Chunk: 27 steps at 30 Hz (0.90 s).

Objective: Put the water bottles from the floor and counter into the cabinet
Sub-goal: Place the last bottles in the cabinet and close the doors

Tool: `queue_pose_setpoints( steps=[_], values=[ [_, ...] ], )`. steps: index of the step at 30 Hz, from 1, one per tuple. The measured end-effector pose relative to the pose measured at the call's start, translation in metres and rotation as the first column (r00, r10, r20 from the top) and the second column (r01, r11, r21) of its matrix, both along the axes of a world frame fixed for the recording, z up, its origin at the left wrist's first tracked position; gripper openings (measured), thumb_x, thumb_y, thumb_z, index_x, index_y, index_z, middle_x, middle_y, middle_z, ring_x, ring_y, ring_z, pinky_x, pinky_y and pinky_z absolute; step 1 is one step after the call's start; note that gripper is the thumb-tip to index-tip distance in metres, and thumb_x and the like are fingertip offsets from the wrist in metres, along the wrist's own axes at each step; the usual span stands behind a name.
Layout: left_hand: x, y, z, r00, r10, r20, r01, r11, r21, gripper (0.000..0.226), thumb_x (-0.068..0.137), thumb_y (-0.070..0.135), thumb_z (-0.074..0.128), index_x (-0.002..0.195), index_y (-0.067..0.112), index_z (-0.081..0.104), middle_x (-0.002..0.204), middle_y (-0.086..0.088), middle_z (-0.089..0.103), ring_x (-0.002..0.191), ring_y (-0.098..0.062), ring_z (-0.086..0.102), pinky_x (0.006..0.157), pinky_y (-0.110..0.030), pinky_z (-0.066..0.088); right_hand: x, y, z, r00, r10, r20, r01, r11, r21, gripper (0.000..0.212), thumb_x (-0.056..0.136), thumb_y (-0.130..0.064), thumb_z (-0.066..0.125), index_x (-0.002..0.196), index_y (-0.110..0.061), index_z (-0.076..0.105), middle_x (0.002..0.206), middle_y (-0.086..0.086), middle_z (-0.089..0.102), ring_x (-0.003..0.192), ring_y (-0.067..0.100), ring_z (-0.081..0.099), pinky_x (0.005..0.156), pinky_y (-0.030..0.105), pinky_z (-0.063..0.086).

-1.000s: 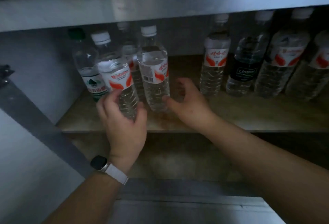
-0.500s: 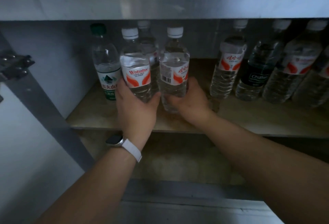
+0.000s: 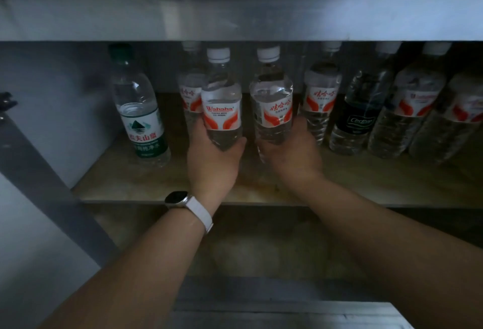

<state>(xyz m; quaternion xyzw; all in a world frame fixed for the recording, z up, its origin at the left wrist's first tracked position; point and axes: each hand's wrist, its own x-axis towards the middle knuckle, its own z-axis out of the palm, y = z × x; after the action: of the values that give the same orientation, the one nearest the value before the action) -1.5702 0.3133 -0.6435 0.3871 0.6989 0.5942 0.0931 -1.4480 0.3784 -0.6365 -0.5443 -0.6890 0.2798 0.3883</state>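
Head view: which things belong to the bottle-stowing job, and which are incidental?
Job: left hand gripping clear plastic white-capped Wahaha bottle; right hand gripping second red-labelled clear bottle; wooden cabinet shelf; green-capped clear bottle and black-labelled clear bottle standing on it.
Incidental: white-strapped wristwatch; dark metal hinge at left edge.

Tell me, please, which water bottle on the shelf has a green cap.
The clear plastic bottle with the green-and-white label, standing at the far left; every other cap in view is white.

Dim light. At my twelve o'clock a pale panel (image 3: 261,15) overhangs the wooden shelf (image 3: 117,185); at nine, a grey slanted bar (image 3: 39,177) crosses the white wall (image 3: 52,88).
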Motion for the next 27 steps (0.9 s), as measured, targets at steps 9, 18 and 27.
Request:
queue_pose_setpoints(
  steps=[9, 18, 27],
  values=[
    [0.003, 0.031, -0.006, 0.995, -0.06, -0.084, 0.06, 0.998, 0.0, 0.067, 0.089, 0.032, 0.076, 0.146, 0.029, 0.042, 0.147, 0.009, 0.054, 0.138, -0.015, 0.049, 0.112, -0.036, 0.042, 0.007, 0.006, -0.004, 0.995, 0.027, -0.095, -0.029, 0.999, -0.018, 0.069, 0.078, -0.037, 0.079, 0.134, -0.027, 0.039, 0.136, -0.004, 0.054, 0.127, 0.019, 0.053, 0.099, 0.038, 0.048],
    [-0.003, 0.036, -0.024, 0.974, 0.038, -0.222, -0.08, 0.98, -0.183, 0.055, 0.089, 0.054, 0.066, 0.136, 0.034, 0.048, 0.132, 0.004, 0.061, 0.117, -0.025, 0.062, 0.088, -0.037, 0.049, 0.007, 0.016, -0.01, 1.0, 0.016, -0.018, -0.016, 1.0, 0.018, 0.061, 0.078, -0.04, 0.078, 0.127, -0.031, 0.043, 0.125, -0.006, 0.059, 0.116, 0.018, 0.058, 0.084, 0.03, 0.046],
    [0.0, 0.054, -0.025, 0.958, 0.064, -0.278, -0.09, 0.993, -0.082, 0.051, 0.095, 0.047, 0.065, 0.139, 0.03, 0.047, 0.14, 0.004, 0.058, 0.127, -0.022, 0.057, 0.093, -0.027, 0.038, -0.013, 0.032, -0.019, 1.0, -0.023, -0.009, 0.024, 0.992, 0.123, 0.049, 0.083, -0.038, 0.074, 0.121, -0.024, 0.047, 0.121, -0.001, 0.06, 0.112, 0.019, 0.059, 0.09, 0.036, 0.051]
  ],
)
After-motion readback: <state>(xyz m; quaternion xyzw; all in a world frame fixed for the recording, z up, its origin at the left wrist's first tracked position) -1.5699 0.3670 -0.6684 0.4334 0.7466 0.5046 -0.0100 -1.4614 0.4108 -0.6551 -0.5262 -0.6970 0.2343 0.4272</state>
